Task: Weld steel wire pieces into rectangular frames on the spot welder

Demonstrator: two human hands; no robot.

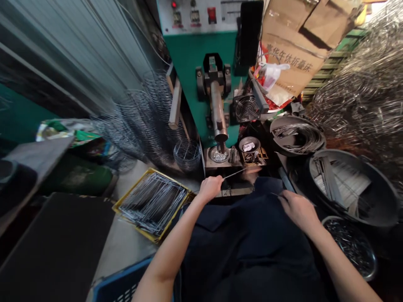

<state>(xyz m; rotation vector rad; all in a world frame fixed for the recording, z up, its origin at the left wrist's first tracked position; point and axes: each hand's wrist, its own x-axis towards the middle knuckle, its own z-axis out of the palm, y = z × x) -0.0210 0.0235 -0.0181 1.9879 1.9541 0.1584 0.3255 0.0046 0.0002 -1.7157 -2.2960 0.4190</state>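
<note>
My left hand [210, 187] is closed in a pinch on a thin metal wire rod [234, 173] that points right and slightly up, toward the base of the green press machine [201, 63]. The rod's tip lies just below the die cup [218, 155] under the machine's ram [218, 111]. My right hand [298, 208] rests on my dark-trousered lap, fingers curled around thin wire pieces [278, 195] that stick out to the left.
A yellow tray [153, 204] of bent wire frames lies at my left. Dark basins [352, 188] with wire parts stand at my right, and a metal bowl [352, 245] of small pieces below them. Stacked wire coils [141, 121], a small fan [246, 108], cardboard boxes [299, 42] surround the machine.
</note>
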